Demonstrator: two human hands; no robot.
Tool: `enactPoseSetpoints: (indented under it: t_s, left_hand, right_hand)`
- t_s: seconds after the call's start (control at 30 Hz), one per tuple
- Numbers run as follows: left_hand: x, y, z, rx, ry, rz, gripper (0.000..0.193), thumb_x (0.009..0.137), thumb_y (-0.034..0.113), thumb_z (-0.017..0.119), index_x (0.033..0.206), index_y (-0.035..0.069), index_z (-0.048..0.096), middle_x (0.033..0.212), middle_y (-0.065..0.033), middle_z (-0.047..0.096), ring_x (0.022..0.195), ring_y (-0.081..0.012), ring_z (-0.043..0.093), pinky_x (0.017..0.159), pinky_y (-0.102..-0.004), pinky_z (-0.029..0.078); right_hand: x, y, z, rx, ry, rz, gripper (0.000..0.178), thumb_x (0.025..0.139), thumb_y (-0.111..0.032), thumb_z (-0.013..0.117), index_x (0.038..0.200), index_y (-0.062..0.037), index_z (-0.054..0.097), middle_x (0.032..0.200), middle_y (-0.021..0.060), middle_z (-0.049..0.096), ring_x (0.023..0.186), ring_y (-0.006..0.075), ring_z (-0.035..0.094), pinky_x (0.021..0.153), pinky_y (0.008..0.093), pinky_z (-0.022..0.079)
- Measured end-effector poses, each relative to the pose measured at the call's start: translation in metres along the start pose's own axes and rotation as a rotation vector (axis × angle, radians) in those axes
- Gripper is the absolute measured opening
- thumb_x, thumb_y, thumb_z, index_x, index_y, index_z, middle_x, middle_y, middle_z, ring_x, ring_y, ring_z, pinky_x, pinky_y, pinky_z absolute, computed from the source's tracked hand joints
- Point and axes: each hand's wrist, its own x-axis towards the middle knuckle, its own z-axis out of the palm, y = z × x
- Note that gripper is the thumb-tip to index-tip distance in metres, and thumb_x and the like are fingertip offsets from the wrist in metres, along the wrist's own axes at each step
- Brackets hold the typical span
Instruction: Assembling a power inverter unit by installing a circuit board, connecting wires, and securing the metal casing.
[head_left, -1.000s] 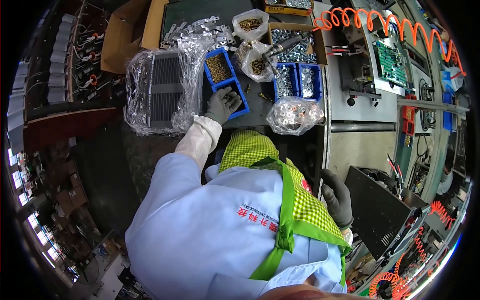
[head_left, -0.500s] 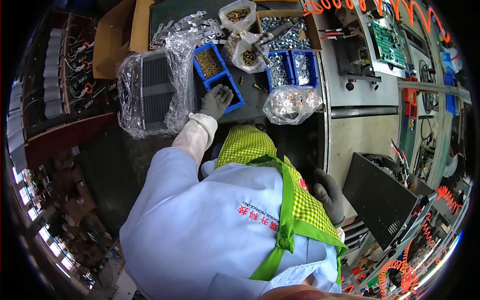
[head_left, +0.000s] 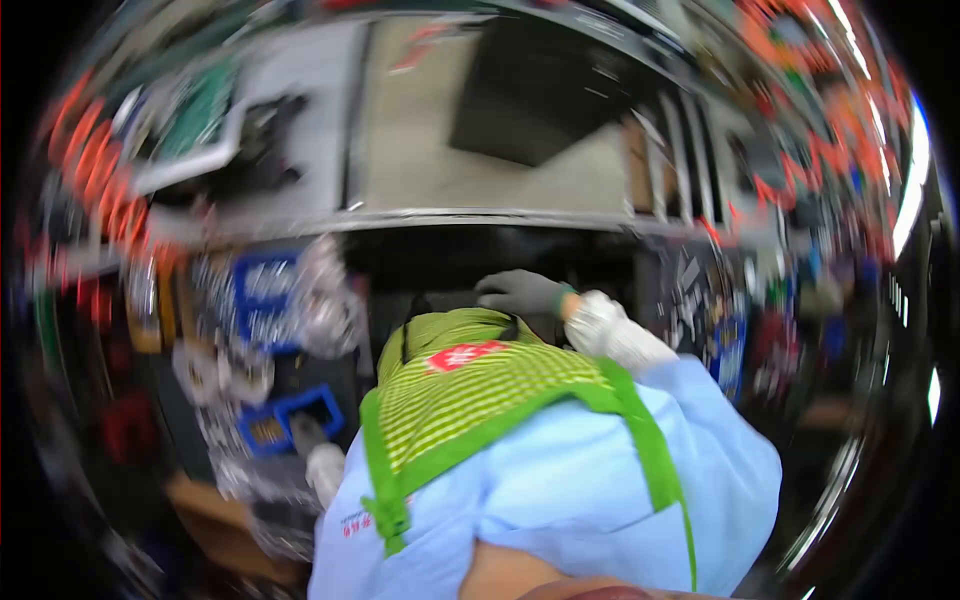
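Note:
My left hand (head_left: 308,436), in a grey glove, reaches to a blue parts bin (head_left: 322,397) on the bench at the left. Blur and its small size hide the fingers and anything in them. Beside that bin sits another blue bin (head_left: 266,431) with small brass-coloured parts. My right hand (head_left: 525,291), also grey-gloved, is in front of my green checked apron (head_left: 490,395), fingers stretched out to the left. It appears to hold nothing.
Blue bins of metal parts (head_left: 266,292) and a clear bag of parts (head_left: 328,310) stand farther along the bench. Clear plastic wrap (head_left: 262,480) lies near a cardboard box (head_left: 215,520). A black metal case (head_left: 540,90) stands on the surface ahead. Orange coiled hoses (head_left: 95,170) hang at the left.
My head has turned sharply right, so the bench with the bins now appears at the left and the picture is smeared. My left hand stays by the blue bin; my right sleeve has come into sight.

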Motion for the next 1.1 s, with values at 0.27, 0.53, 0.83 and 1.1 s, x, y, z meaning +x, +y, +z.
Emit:
enactPoseSetpoints:
  t_s: [0.27,0.53,0.83,1.1]
  left_hand:
    - [0.080,0.232,-0.081,-0.590,-0.043,0.062,0.019,0.097,0.016,0.054,0.105,0.001,0.062,0.095,-0.0097,0.064,0.084,-0.0204,0.059,0.080,-0.0295,0.050]
    - [0.027,0.506,-0.039,-1.392,-0.510,-0.081,0.018,0.098,0.016,0.054,0.109,0.003,0.060,0.100,-0.0058,0.066,0.080,-0.0135,0.061,0.068,-0.0238,0.053]
    - [-0.076,0.707,0.081,-1.303,-1.246,-0.120,0.025,0.099,0.022,0.053,0.118,0.007,0.054,0.097,-0.0032,0.059,0.076,-0.0110,0.057,0.066,-0.0217,0.051]
    - [-0.031,0.741,0.119,-0.972,-1.406,0.021,0.021,0.095,0.025,0.060,0.110,0.011,0.058,0.085,0.0023,0.055,0.068,-0.0054,0.052,0.056,-0.0172,0.045]
  right_hand:
    - [-0.110,0.199,-0.024,-0.486,0.289,0.710,0.049,0.080,-0.037,0.060,0.123,-0.0128,0.060,0.129,0.0109,0.055,0.128,0.0317,0.042,0.100,0.0500,0.035]
    - [-0.145,0.345,-0.080,-0.761,0.559,0.936,0.038,0.094,-0.016,0.039,0.128,-0.0108,0.054,0.133,0.0150,0.049,0.128,0.0283,0.039,0.105,0.0478,0.029]
    - [-0.179,0.290,-0.155,0.052,0.271,0.664,0.037,0.093,-0.025,0.048,0.126,-0.0094,0.055,0.111,0.0108,0.057,0.095,0.0210,0.052,0.079,0.0379,0.042]
    - [-0.291,0.186,-0.060,0.872,0.306,0.202,0.051,0.083,-0.033,0.068,0.124,-0.0059,0.053,0.081,0.0017,0.059,0.060,0.0099,0.054,0.051,0.0258,0.045]
